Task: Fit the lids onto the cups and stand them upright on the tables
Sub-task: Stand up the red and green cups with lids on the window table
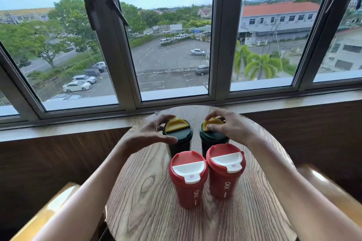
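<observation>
Two dark green cups with yellow-flapped lids stand upright at the back of a round wooden table (148,197). My left hand (154,133) curls round the lid of the left green cup (179,143), thumb at the front rim and fingers behind. My right hand (229,125) grips the lid of the right green cup (208,141) from above. Two red cups stand upright in front, the left red cup (188,180) and the right red cup (225,172), each with a red lid and white flap on it. Neither hand touches the red cups.
A wooden sill (58,127) and a wide window (172,45) run right behind the table. Yellow-brown seat edges show at the lower left (49,209) and at the right (329,186). Dark wood panelling lies below the sill.
</observation>
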`<state>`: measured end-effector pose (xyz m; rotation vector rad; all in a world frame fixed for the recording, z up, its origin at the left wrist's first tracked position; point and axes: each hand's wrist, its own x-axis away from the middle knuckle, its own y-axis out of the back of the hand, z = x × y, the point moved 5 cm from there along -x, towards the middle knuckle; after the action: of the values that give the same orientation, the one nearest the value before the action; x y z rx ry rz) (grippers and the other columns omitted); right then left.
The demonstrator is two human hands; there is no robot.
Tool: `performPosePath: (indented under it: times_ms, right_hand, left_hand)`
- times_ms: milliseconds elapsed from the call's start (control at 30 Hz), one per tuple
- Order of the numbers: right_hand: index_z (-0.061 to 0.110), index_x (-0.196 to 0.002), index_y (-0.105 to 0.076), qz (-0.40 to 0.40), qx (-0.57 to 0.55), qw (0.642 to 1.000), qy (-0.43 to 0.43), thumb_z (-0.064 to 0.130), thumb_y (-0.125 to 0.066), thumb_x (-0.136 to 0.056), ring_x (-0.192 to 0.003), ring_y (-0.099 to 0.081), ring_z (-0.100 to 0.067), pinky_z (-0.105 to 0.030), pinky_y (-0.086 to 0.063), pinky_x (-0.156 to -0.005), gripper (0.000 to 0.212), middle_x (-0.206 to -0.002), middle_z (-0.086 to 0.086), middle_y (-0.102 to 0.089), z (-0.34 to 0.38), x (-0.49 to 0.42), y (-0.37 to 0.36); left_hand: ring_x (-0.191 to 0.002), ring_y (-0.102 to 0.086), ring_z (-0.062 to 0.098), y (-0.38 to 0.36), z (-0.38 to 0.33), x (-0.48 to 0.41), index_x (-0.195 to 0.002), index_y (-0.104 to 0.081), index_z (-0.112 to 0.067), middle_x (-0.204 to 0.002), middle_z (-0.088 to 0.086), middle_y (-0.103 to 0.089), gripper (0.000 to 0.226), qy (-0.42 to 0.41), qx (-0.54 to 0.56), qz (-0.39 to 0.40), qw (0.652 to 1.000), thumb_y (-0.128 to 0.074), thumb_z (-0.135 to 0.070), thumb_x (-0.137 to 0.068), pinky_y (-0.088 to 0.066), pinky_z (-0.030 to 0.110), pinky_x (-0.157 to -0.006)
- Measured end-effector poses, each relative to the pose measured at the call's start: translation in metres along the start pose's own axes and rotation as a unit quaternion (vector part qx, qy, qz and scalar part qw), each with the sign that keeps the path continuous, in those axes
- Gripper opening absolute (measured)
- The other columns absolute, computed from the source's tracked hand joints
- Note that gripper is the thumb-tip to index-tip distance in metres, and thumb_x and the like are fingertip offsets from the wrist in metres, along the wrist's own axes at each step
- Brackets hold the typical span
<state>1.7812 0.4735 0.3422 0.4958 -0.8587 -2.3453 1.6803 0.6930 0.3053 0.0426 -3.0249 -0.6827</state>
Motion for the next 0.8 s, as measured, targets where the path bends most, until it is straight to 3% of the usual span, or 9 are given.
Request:
performPosePath:
  times_ms: [67, 133, 367, 667, 800]
  right_hand:
    - [0.02, -0.104, -0.068, 0.002, -0.015, 1.0, 0.0, 0.02, -0.073, -0.084, -0.091, -0.056, -0.012, -0.009, -0.036, -0.068, 0.021, -0.098, 0.003, -0.063, -0.002, -0.002, -0.001]
    - [0.018, -0.106, -0.068, 0.01, -0.019, 1.0, 0.0, 0.018, -0.073, -0.084, -0.088, -0.056, -0.008, -0.005, -0.037, -0.066, 0.022, -0.098, 0.003, -0.063, -0.004, -0.004, -0.002]
    - [0.019, -0.107, -0.068, 0.007, -0.011, 1.0, 0.012, 0.019, -0.071, -0.086, -0.08, -0.053, 0.001, 0.0, -0.036, -0.062, 0.021, -0.093, 0.008, -0.059, -0.004, -0.003, 0.0]
    - [0.024, -0.104, -0.069, 0.006, -0.023, 1.0, 0.008, 0.022, -0.072, -0.083, -0.092, -0.058, -0.012, -0.021, -0.039, -0.073, 0.021, -0.097, 0.005, -0.063, -0.011, -0.007, -0.003]
    - [0.024, -0.103, -0.069, 0.006, -0.029, 1.0, 0.007, 0.022, -0.073, -0.083, -0.094, -0.059, -0.013, -0.022, -0.039, -0.074, 0.021, -0.099, 0.003, -0.064, -0.012, -0.007, -0.003]
  left_hand:
    - [-0.121, -0.057, 0.018, 0.002, -0.004, -0.004, -0.135, -0.048, -0.021, -0.129, 0.001, -0.058, 0.089, 0.003, -0.035, -0.002, 0.999, -0.087, -0.038, -0.056, -0.046, 0.036, -0.105]
    - [-0.118, -0.058, 0.013, 0.004, -0.009, -0.007, -0.134, -0.05, -0.018, -0.128, -0.002, -0.059, 0.089, -0.013, -0.07, -0.009, 0.997, -0.089, -0.037, -0.057, -0.046, 0.032, -0.105]
    - [-0.118, -0.056, 0.009, -0.006, -0.014, -0.009, -0.136, -0.049, -0.016, -0.128, -0.006, -0.057, 0.076, -0.019, -0.074, 0.023, 0.997, -0.086, -0.015, -0.07, -0.047, 0.026, -0.1]
    - [-0.12, -0.056, 0.008, -0.007, -0.009, -0.004, -0.137, -0.049, -0.016, -0.129, -0.007, -0.056, 0.075, -0.025, -0.052, 0.027, 0.998, -0.085, -0.015, -0.071, -0.046, 0.031, -0.105]
    - [-0.121, -0.055, 0.012, -0.008, -0.009, -0.003, -0.137, -0.048, -0.015, -0.13, -0.004, -0.055, 0.074, -0.023, -0.035, 0.028, 0.999, -0.084, -0.013, -0.073, -0.045, 0.032, -0.105]
